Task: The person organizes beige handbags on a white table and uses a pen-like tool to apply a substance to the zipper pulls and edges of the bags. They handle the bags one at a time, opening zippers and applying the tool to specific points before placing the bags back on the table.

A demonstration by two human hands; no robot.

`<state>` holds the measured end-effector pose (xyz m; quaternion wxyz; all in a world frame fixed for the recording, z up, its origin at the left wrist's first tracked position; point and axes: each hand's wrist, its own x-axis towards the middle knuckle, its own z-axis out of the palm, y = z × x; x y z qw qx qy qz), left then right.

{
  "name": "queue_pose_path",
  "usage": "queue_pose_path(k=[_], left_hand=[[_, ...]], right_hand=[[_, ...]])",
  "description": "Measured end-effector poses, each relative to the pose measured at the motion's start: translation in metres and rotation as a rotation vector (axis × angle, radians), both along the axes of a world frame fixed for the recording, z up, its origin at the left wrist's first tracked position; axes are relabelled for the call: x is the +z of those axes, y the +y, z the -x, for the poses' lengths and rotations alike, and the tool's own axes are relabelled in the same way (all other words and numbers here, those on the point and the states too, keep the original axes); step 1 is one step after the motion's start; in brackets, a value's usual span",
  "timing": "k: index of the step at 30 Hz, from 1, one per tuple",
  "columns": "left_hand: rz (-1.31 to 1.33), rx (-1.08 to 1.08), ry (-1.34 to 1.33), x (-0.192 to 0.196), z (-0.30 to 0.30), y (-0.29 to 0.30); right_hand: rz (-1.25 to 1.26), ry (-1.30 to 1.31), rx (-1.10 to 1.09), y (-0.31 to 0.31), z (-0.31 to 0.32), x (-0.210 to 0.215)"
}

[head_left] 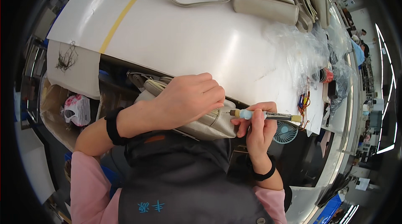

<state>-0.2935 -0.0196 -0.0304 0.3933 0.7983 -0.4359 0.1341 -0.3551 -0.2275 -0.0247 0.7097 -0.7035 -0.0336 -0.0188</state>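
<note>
A beige handbag [217, 124] lies in my lap against the table's near edge. Over its top is my left hand [188, 98], fingers curled and pressed together; whatever they pinch is hidden from this side. My right hand [258, 129] grips a pen-shaped tool [276, 116] with a light blue wrapped grip, a dark shaft and a yellowish rear end. The tool's thin tip points left at the bag's side, close to my left fingertips. I cannot tell whether the tip touches the bag. Some right fingers rest beside the bag's right end.
Several beige bags [266, 5] lie at the table's far side. Clear plastic wrapping [299, 50] spreads at the right, near a red and black spool-like item [325, 75]. A small fan [285, 132] stands below the table's right edge. Loose dark threads [67, 57] lie at left.
</note>
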Motion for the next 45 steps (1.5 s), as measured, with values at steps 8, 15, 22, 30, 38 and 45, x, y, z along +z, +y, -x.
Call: queue_pose_path(k=[8, 15, 22, 30, 38, 45], left_hand=[[0.05, 0.018, -0.075, -0.01, 0.0, -0.001], [0.07, 0.026, -0.087, -0.01, -0.001, -0.001], [0.052, 0.021, -0.091, -0.012, -0.002, -0.001], [0.071, 0.125, 0.073, -0.009, -0.001, 0.003], [-0.079, 0.104, 0.213, 0.002, 0.009, 0.027], [-0.176, 0.134, 0.137, 0.0, 0.026, 0.037]], right_hand=[[0.068, -0.013, -0.026, 0.004, 0.002, 0.002], [0.064, -0.027, 0.018, 0.002, 0.0, 0.0], [0.088, -0.038, 0.029, 0.0, 0.0, -0.002], [0.121, -0.02, -0.046, 0.005, -0.001, 0.003], [-0.041, -0.014, -0.09, 0.005, -0.003, 0.001], [-0.006, -0.183, -0.176, 0.004, 0.0, 0.003]])
